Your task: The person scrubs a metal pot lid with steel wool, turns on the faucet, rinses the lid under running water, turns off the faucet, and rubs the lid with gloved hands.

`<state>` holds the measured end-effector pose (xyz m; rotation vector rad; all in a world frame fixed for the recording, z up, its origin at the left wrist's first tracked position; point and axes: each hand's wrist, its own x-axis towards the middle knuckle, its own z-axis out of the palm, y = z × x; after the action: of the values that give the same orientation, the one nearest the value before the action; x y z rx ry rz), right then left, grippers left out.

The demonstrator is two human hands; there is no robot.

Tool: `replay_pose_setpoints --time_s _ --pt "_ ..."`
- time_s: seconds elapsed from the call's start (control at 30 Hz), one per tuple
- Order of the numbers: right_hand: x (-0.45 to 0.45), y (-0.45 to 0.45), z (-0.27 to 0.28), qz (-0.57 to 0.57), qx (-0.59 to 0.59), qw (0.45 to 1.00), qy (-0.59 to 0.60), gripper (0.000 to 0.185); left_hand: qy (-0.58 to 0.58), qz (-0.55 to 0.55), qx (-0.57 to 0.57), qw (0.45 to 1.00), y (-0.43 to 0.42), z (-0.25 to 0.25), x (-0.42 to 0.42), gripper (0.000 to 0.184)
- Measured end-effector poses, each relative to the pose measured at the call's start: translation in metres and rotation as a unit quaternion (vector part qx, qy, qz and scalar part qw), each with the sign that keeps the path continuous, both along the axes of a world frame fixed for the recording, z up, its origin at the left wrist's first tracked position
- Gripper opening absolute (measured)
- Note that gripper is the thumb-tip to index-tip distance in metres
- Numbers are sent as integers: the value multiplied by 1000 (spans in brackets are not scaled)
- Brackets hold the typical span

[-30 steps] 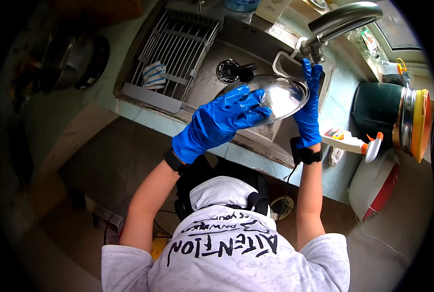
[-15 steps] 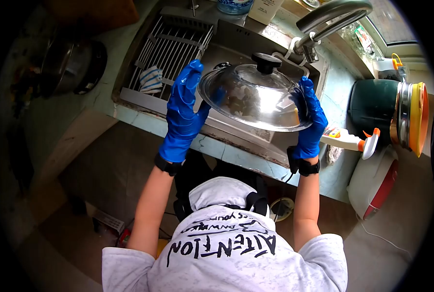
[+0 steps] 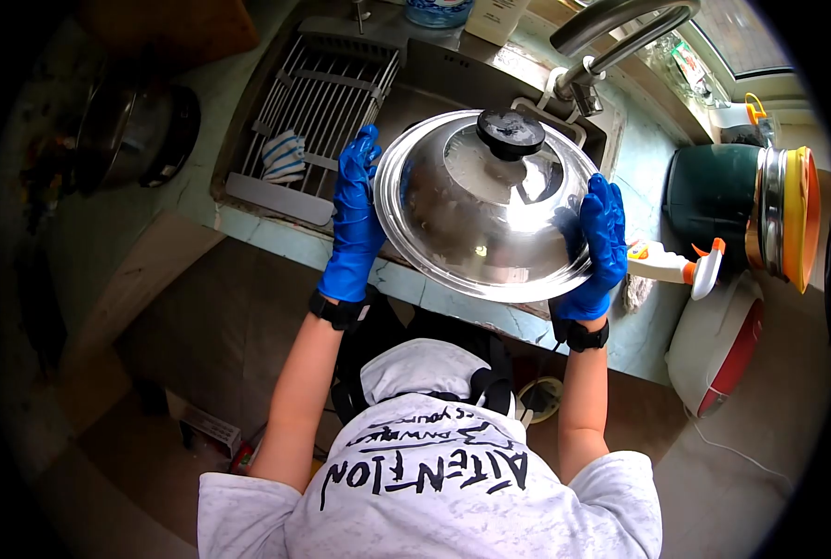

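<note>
A shiny metal pot lid (image 3: 434,224) with a black knob on top hangs over the front of the sink, its domed side tilted up toward me. My left hand (image 3: 353,210), in a blue glove, presses against the lid's left rim with the fingers pointing up. On the other side my right hand (image 3: 604,238), gloved the same way, grips the right rim. Both thumbs are hidden behind or under the lid. The steel sink (image 3: 434,70) lies beneath, and the lid covers much of its basin.
A drying rack (image 3: 327,88) with a striped cloth (image 3: 284,158) spans the sink's left part. The faucet (image 3: 611,37) arches over the back right. To the right are a spray bottle (image 3: 662,264), a dark green container (image 3: 711,196) and a white-and-red appliance (image 3: 714,345).
The lid has come lower and nearer to me and has tipped so that more of its domed top faces me. Both hands have moved with it, keeping hold of its sides.
</note>
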<state>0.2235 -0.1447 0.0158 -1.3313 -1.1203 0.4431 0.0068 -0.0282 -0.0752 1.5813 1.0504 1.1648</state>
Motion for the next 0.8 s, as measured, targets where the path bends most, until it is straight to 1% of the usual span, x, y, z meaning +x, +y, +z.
replay_pose_setpoints --time_s 0.03,0.07,0.1,0.13,0.17,0.2,0.23,0.27,0.3,0.33,0.37,0.4,0.43,0.47,0.5,0.53,0.57,0.6,0.63,0.67,0.73,0.77,0.8 --pt "2 -3 2 2 -10 1000 -25 25 -46 -6 -17 999 -1 0 2 49" --pt "2 -5 2 5 -21 999 -50 24 -46 -6 -17 999 0 -3 2 49" --pt "-5 -3 1 -34 7 999 -36 24 -191 -28 -134 972 3 -7 2 46" --pt "-1 -5 -2 -35 7 999 -36 24 -330 -47 -245 910 3 -9 2 44" --pt "7 -8 -5 -21 7 989 -149 28 -187 -47 -91 977 -3 -11 5 40" --pt "11 -10 -7 -7 7 965 -261 34 -186 -47 -91 977 -5 -12 6 40" --pt "8 -10 -5 -13 -9 984 -179 34 -154 -47 -55 986 -6 -7 7 41" --pt "6 -7 -1 -14 -9 984 -179 34 -121 -46 -18 991 -7 -2 9 41" --pt "4 -1 5 35 19 995 94 33 -296 -111 -174 933 -10 5 6 44" --pt "3 4 8 81 46 929 359 33 -292 -107 -189 931 -12 5 8 47" --pt "11 8 5 96 -6 972 212 35 -141 -75 -111 981 -10 5 10 44" --pt "9 13 8 58 -55 991 104 32 14 -42 -30 999 -9 6 13 42" --pt "6 16 6 47 -68 982 172 31 15 -44 -33 998 -11 12 14 42" --pt "5 18 2 39 -78 967 239 30 -54 -66 -116 990 -12 18 15 39" --pt "14 13 -16 19 -115 955 273 25 -123 -86 -197 969 -12 22 15 37" --pt "12 15 -16 20 -116 955 273 25 -123 -85 -198 969 -12 25 15 37" --pt "9 18 -15 6 -158 945 286 24 -206 -57 -301 930 -14 27 13 34" --pt "8 19 -16 -8 -200 933 299 23 -284 -28 -398 872 -16 27 12 32" --pt "15 21 -20 24 -216 928 303 27 -283 -33 -418 863 -19 24 8 32" --pt "19 24 -25 25 -218 927 303 27 -282 -32 -419 862 -20 22 6 32" --pt "23 32 -31 7 -190 930 314 27 -277 -96 -443 848 -20 21 3 29" --pt "19 36 -28 24 -163 938 304 33 -277 -99 -444 846 -22 12 0 27" --pt "17 38 -31 26 -165 938 305 33 -277 -96 -445 846 -25 5 1 27"
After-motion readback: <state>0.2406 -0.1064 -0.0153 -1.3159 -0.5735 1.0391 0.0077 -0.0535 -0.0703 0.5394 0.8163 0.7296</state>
